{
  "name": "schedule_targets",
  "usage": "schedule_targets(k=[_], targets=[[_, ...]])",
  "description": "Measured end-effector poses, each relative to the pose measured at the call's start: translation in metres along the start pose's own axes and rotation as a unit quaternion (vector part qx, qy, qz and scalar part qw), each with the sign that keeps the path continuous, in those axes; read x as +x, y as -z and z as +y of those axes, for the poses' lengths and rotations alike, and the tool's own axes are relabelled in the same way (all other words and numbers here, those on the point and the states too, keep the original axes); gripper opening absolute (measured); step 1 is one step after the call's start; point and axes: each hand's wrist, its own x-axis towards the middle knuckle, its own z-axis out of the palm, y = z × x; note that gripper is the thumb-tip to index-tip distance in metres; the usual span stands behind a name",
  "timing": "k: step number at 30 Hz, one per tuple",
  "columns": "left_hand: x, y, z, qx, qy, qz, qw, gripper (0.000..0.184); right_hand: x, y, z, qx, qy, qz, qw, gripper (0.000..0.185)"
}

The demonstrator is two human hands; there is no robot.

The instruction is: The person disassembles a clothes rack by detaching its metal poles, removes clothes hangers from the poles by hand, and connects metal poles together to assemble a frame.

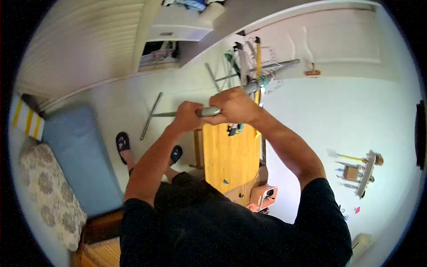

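Observation:
A grey metal clothes rack (163, 114) stands on the floor ahead of me, its T-shaped foot to the left. My left hand (187, 116) is closed around its upright, just beside the rounded grey end piece (209, 111). Right against that piece, my right hand (233, 106) wraps around the rack's top, hiding the joint there. Beyond my right hand the top bar (284, 64) carries several hangers (242, 62), some black and white, one yellow. Part of the bar is covered by my right fist.
A yellow wooden table (229, 155) stands below my hands, with an orange-pink box (264, 197) near it. On the left are a blue cushioned seat (84, 155) and a floral cushion (51, 191). An open drawer (178, 33) juts from the cabinet, upper left. A small shelf (365, 173) hangs on the right wall.

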Motion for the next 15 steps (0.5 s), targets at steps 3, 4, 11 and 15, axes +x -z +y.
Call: schedule_targets(k=[3, 4, 11, 15], targets=[[-0.003, -0.008, 0.01, 0.051, -0.035, 0.097, 0.993, 0.022, 0.001, 0.005, -0.005, 0.0, -0.025, -0.037, 0.999, 0.053], [-0.003, -0.012, 0.011, 0.073, -0.084, 0.162, 0.98, 0.02, 0.0, 0.005, -0.005, -0.012, -0.032, -0.039, 0.999, 0.053], [0.008, -0.044, 0.016, -0.014, -0.032, 0.382, 0.923, 0.027, 0.005, -0.003, 0.0, -0.002, 0.036, 0.092, 0.995, 0.041], [0.007, -0.04, 0.024, 0.075, -0.088, 0.416, 0.902, 0.027, 0.0, -0.004, 0.002, 0.005, 0.009, 0.05, 0.999, 0.042]])
